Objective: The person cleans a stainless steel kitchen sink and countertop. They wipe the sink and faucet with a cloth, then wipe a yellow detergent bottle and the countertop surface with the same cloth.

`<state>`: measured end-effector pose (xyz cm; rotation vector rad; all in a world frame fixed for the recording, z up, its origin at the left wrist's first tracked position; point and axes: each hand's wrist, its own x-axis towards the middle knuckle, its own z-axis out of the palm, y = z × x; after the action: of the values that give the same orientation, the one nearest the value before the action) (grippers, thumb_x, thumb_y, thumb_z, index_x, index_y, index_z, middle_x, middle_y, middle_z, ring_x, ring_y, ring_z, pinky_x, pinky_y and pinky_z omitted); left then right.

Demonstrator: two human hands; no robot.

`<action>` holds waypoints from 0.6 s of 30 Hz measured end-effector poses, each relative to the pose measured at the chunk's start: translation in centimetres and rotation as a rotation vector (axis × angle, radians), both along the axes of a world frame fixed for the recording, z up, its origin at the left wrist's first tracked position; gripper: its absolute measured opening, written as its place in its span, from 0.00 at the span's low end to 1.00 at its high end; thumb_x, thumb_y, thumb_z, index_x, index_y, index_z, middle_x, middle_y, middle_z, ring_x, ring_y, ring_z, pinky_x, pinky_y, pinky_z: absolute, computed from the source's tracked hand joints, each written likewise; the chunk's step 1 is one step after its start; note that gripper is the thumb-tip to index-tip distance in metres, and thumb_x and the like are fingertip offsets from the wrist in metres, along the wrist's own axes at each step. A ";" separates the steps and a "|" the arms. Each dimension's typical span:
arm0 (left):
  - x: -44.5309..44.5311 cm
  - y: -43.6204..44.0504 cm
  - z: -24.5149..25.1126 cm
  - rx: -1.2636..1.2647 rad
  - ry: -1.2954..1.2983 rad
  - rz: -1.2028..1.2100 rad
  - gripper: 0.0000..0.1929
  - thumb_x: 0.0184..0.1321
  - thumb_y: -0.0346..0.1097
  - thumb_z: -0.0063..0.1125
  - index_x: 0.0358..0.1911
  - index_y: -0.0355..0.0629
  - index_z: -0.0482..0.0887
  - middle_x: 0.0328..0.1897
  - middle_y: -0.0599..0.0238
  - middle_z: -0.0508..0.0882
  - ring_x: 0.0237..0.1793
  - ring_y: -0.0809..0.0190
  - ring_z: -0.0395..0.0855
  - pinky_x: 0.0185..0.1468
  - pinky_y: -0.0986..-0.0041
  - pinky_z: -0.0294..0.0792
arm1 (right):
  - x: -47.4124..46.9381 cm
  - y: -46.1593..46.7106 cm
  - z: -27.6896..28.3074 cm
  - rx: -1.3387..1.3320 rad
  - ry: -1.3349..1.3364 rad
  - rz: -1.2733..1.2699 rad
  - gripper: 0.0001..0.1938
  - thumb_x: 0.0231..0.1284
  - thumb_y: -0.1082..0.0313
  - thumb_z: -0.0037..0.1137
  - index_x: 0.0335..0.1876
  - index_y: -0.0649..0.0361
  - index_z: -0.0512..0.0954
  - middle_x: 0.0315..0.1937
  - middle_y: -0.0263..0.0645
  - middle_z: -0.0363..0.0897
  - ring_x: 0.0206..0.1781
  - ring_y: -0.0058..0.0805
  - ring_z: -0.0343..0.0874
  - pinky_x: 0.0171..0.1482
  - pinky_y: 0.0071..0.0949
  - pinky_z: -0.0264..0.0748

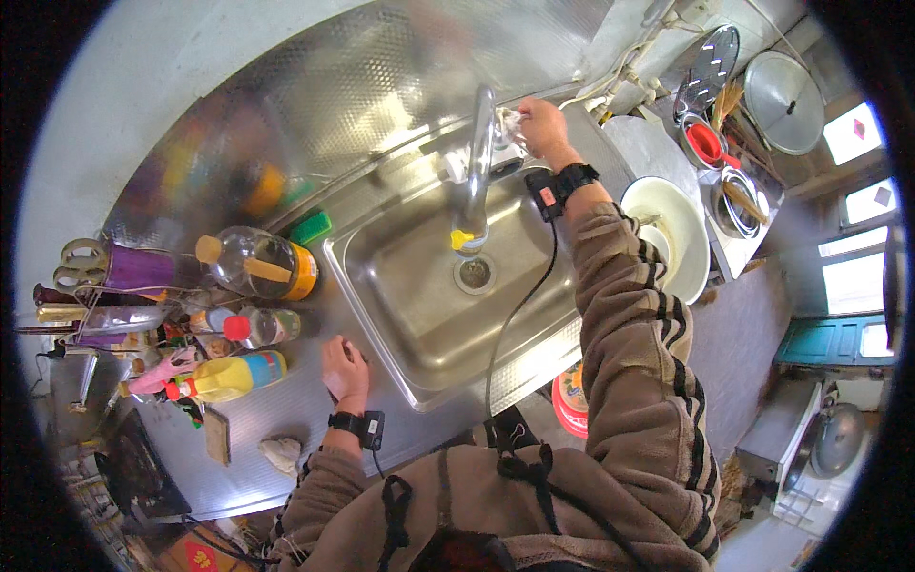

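Observation:
My right hand (545,129) is behind the steel sink (400,314), just right of the upright chrome faucet (482,157). Its fingers grip a crumpled whitish cloth (508,124) against the faucet's base. A yellow-tipped nozzle (463,239) ends the faucet, above the drain strainer (475,274). No running water can be made out. On the metal counter, left of the sink rim, my left hand (346,368) rests with its fingers loosely curled. I see nothing held in it. Nearby stand a red-capped bottle (268,327) and a yellow bottle (229,377).
A large orange-labelled bottle (261,264) and a green scrubbing sponge (311,227) are left of the sink. Farther left, a purple holder (136,270) contains scissors. An enamel basin (686,247) stands at right. A cord (525,304) hangs from my right wrist across the sink.

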<state>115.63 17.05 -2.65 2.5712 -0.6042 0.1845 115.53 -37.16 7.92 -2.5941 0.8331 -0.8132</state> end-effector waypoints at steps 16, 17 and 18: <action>-0.2 -0.1 0.0 0.013 0.002 0.014 0.10 0.61 0.33 0.54 0.44 0.40 0.78 0.39 0.52 0.80 0.42 0.45 0.79 0.44 0.58 0.74 | -3.7 -2.7 -0.1 0.122 0.305 0.036 0.10 0.54 0.60 0.54 0.38 0.52 0.82 0.40 0.46 0.81 0.45 0.50 0.79 0.47 0.44 0.76; -0.2 0.0 0.0 0.037 -0.023 0.012 0.09 0.61 0.33 0.54 0.44 0.39 0.78 0.39 0.52 0.80 0.42 0.44 0.79 0.44 0.58 0.73 | -3.5 -3.5 -0.4 0.185 0.216 -0.001 0.10 0.52 0.60 0.55 0.38 0.52 0.82 0.39 0.45 0.82 0.44 0.49 0.80 0.46 0.42 0.76; -0.2 -0.1 0.0 0.049 -0.049 0.007 0.09 0.61 0.33 0.54 0.43 0.39 0.78 0.39 0.51 0.79 0.42 0.44 0.79 0.44 0.58 0.73 | -2.9 -4.1 -1.0 0.194 0.130 0.075 0.10 0.52 0.62 0.56 0.39 0.53 0.82 0.36 0.44 0.82 0.41 0.47 0.80 0.43 0.40 0.76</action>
<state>115.48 16.98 -2.61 2.6233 -0.6244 0.2381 112.59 -41.22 6.87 -2.5086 0.8015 -0.5204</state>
